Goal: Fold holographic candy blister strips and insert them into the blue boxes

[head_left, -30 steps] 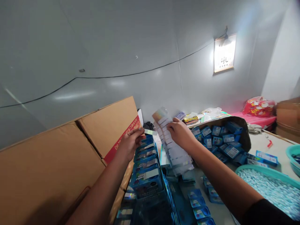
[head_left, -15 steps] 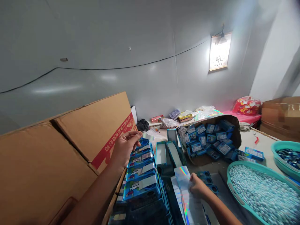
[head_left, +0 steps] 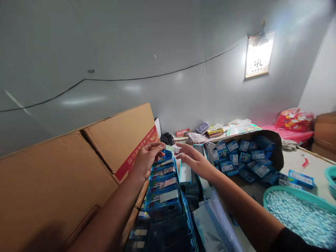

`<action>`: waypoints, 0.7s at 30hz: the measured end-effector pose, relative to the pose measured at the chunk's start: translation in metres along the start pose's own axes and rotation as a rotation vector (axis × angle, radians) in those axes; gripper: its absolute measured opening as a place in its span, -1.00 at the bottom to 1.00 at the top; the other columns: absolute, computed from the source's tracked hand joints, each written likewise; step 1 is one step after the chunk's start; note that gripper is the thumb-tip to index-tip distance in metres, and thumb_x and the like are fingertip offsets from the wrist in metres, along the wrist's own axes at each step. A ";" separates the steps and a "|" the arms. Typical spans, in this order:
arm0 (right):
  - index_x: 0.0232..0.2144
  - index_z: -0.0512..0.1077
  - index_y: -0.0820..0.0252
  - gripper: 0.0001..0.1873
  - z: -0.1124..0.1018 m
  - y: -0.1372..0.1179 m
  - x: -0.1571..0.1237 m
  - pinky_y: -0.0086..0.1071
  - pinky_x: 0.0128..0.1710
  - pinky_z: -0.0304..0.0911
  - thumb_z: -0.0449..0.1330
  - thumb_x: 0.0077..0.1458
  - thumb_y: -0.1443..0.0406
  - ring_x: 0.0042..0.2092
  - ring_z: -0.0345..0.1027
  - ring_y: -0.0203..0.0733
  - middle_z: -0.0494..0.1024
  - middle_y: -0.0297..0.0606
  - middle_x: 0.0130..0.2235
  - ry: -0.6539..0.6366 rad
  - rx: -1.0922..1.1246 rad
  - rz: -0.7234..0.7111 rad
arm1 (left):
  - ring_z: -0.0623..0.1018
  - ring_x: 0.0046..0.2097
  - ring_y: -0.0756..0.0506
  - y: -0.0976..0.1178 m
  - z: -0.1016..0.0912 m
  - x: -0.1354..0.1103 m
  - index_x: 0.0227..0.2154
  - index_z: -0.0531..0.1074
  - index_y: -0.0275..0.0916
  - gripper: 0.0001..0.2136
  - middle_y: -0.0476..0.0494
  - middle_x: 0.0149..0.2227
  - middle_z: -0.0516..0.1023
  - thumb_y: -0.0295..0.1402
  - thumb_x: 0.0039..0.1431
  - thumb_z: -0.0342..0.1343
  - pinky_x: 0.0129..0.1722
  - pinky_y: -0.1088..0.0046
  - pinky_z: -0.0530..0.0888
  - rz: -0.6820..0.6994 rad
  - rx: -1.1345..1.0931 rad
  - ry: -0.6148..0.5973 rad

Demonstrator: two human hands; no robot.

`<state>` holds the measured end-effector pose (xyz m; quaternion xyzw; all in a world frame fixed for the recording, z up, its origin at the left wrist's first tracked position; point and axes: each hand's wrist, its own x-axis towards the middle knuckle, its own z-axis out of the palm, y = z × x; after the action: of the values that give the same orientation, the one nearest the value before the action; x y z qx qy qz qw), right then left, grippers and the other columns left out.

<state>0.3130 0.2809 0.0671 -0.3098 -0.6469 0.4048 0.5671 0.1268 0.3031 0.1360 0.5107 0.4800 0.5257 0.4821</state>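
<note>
Left hand pinched — right hand loosely outstretched.

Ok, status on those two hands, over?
Left hand pinching pale strip. Right hand open near strip's end, contact unclear. Blue boxes lined up below; no obstruction visible.

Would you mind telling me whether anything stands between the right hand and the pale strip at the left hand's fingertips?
Nothing visible does: the right hand is close beside the pale strip, which the left hand pinches. Whether the right hand touches it is unclear.
</note>
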 end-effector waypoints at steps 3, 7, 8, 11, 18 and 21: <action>-0.15 0.50 0.20 -0.61 0.021 -0.015 0.018 -0.35 -0.25 0.35 0.26 0.10 0.04 -0.28 0.45 -0.24 0.54 -0.29 -0.34 0.069 0.149 -0.003 | 0.43 -0.54 0.09 -0.003 0.000 0.003 -0.37 0.57 -0.28 -0.58 0.01 -0.56 0.53 -0.17 -0.34 0.48 -0.56 0.64 0.28 0.011 -0.009 0.004; -0.27 0.47 0.19 -0.71 0.030 -0.005 0.028 -0.39 -0.38 0.26 0.28 0.02 0.11 -0.48 0.31 -0.33 0.43 -0.44 -0.56 0.215 0.296 0.000 | 0.47 -0.51 0.05 -0.008 -0.004 0.009 -0.40 0.59 -0.27 -0.63 -0.05 -0.51 0.58 -0.16 -0.29 0.46 -0.54 0.60 0.29 0.010 0.032 0.019; -0.22 0.44 0.17 -0.68 0.029 -0.002 0.030 -0.40 -0.40 0.24 0.29 -0.01 0.13 -0.50 0.30 -0.33 0.42 -0.47 -0.57 0.226 0.315 0.006 | 0.50 -0.48 0.02 -0.009 -0.005 0.010 -0.41 0.60 -0.27 -0.65 -0.07 -0.50 0.59 -0.16 -0.27 0.45 -0.52 0.58 0.32 0.036 0.081 0.032; -0.22 0.33 0.12 -0.63 0.027 0.005 0.036 -0.43 -0.47 0.19 0.30 -0.09 0.16 -0.55 0.25 -0.35 0.39 -0.54 -0.61 0.234 0.345 0.050 | 0.58 -0.32 -0.09 -0.011 -0.009 0.013 -0.45 0.62 -0.26 -0.72 -0.18 -0.36 0.65 -0.18 -0.22 0.44 -0.36 0.50 0.43 0.161 0.248 0.083; -0.41 0.14 0.08 -0.58 0.029 0.025 0.038 -0.51 -0.58 0.04 0.32 -0.27 0.27 -0.62 0.12 -0.40 0.31 -0.62 -0.67 0.216 0.483 0.236 | 0.57 -0.01 -0.22 -0.028 -0.018 0.021 -0.62 0.57 -0.23 -0.84 -0.25 -0.04 0.61 -0.28 -0.18 0.39 -0.09 0.40 0.45 0.186 0.451 0.061; -0.42 0.11 0.08 -0.49 0.030 0.036 0.037 -0.53 -0.56 0.05 0.37 -0.33 0.23 -0.60 0.12 -0.43 0.31 -0.60 -0.63 0.168 0.540 0.336 | 0.56 -0.02 -0.20 -0.043 -0.023 0.029 -0.52 0.55 -0.27 -0.78 -0.27 -0.04 0.58 -0.26 -0.18 0.41 -0.09 0.38 0.47 0.141 0.393 -0.025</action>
<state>0.2757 0.3247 0.0521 -0.2832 -0.4069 0.6227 0.6054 0.1038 0.3348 0.0950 0.6338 0.5301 0.4481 0.3412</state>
